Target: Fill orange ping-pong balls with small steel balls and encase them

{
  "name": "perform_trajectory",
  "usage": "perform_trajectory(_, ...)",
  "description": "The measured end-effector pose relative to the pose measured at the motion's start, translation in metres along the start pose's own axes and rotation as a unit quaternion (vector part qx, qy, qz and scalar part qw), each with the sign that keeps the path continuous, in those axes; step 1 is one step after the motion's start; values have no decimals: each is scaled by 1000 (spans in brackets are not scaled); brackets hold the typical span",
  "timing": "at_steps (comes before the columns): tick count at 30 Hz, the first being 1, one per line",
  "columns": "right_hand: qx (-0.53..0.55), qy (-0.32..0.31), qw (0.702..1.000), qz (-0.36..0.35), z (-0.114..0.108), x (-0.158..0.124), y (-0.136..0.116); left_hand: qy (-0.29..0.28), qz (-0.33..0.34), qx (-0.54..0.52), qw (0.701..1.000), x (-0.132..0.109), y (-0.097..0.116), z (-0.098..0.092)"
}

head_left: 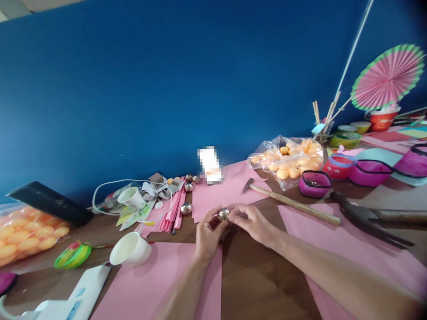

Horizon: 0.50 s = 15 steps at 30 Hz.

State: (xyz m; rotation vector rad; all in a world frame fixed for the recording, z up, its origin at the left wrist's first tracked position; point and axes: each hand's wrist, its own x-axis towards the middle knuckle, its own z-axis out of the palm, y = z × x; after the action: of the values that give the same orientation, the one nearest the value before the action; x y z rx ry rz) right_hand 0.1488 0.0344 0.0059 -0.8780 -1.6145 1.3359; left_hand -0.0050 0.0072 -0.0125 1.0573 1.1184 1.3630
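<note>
My left hand [207, 234] and my right hand [252, 223] meet above the brown table [263, 284], both pinching one small shiny metallic ball [223, 214] between their fingertips. Each hand's fingers are curled round the ball. A pink paper sheet [223, 192] lies just behind the hands, another pink sheet [156, 289] under my left forearm. Two more shiny balls [186, 208] [188, 187] rest on the table to the left of the hands.
A small hammer [290, 202] lies to the right, a larger dark hammer [367, 218] beyond it. Bags of orange balls [288, 161] [23, 233] sit at back right and far left. A white cup [130, 250], folded pink strips [173, 209], magenta containers [314, 183] and a paper fan [388, 78] stand around.
</note>
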Motion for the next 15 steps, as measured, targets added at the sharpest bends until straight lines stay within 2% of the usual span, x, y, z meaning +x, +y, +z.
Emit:
perform_trajectory(10,26,-16,1000,-6,-1,0,2,2,9,24,1000,-1,0,-1)
perform_trajectory(15,20,0,1000,11,0,1,2,5,9,31,999,0,0,0)
